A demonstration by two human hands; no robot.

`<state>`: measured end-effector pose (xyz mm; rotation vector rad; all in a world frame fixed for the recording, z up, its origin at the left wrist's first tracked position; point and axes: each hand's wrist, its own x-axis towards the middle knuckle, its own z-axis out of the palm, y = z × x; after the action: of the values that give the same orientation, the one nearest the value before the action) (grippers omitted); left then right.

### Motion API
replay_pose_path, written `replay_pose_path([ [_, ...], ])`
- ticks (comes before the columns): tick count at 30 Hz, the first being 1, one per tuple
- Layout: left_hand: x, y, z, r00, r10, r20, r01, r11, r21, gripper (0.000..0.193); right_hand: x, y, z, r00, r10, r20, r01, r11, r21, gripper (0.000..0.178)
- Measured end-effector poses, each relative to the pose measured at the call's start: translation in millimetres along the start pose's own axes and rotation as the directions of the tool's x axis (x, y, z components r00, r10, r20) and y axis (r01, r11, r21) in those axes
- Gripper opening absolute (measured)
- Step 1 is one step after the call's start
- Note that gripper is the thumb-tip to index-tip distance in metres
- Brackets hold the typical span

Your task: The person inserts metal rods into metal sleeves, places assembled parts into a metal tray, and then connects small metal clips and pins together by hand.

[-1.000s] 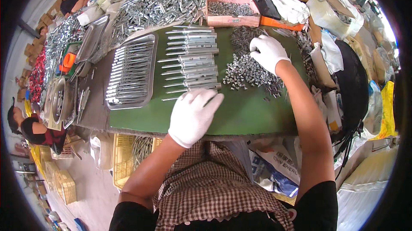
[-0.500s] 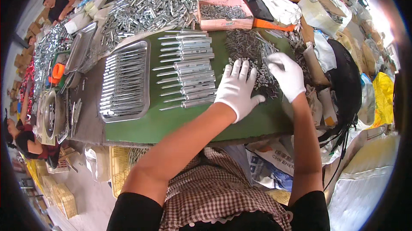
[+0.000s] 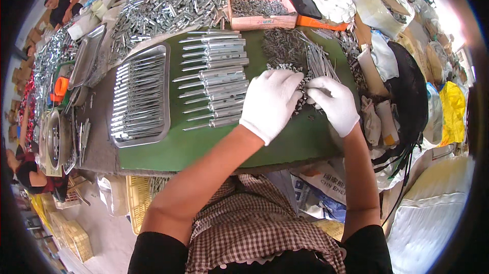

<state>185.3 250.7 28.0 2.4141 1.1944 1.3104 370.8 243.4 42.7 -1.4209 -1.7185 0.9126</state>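
Both my hands wear white gloves and meet over a heap of small shiny metal parts (image 3: 289,67) on the green mat. My left hand (image 3: 271,102) comes over the heap from the left, fingers bent and drawn together; whatever sits at its fingertips is hidden. Close beside it, my right hand (image 3: 333,103) is closed with thumb and fingers pinched toward the left, and what they hold is too small to name. Beyond the right hand lie thin metal rods (image 3: 320,61). A heap of small dark parts (image 3: 282,45) lies behind the shiny ones.
To the left, metal tubes with thin rods sticking out (image 3: 221,78) lie in a row. Further left, a metal tray (image 3: 167,98) holds similar pieces. Behind are a pink box (image 3: 262,22) of small parts and a big pile of metal tubes (image 3: 168,6). A black bag (image 3: 410,90) hangs at right.
My left hand has gone from spread flat to bent fingers on the heap. My right hand has come lower and left, nearer the other. The view has shifted slightly.
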Motion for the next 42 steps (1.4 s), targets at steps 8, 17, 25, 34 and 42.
replay_pose_path([
  [8,29.0,-22.8,-0.8,0.988,0.14,0.07,-0.14,0.99,-0.009,0.008,23.1,-8.1,1.0,0.987,0.088,0.134,-0.131,0.925,0.356,0.015],
  [17,31.1,-31.8,-1.2,0.975,0.194,0.105,-0.189,0.98,-0.062,0.013,24.6,-4.3,4.0,0.974,0.185,0.13,-0.225,0.855,0.467,0.018],
  [25,22.3,-30.3,-6.2,0.98,0.181,0.086,-0.181,0.983,-0.009,0.009,15.5,-19.0,9.7,0.95,0.232,0.211,-0.278,0.933,0.228,0.02],
  [34,15.8,-40.0,-7.8,0.958,0.071,0.278,-0.01,0.977,-0.215,0.006,2.9,-10.8,29.0,0.995,-0.103,0.001,0.095,0.909,-0.406,0.014],
  [42,17.2,-37.9,-11.7,0.952,-0.029,0.303,0.099,0.971,-0.216,0.008,8.4,-15.6,30.5,0.996,-0.079,-0.037,0.066,0.962,-0.264,0.013],
])
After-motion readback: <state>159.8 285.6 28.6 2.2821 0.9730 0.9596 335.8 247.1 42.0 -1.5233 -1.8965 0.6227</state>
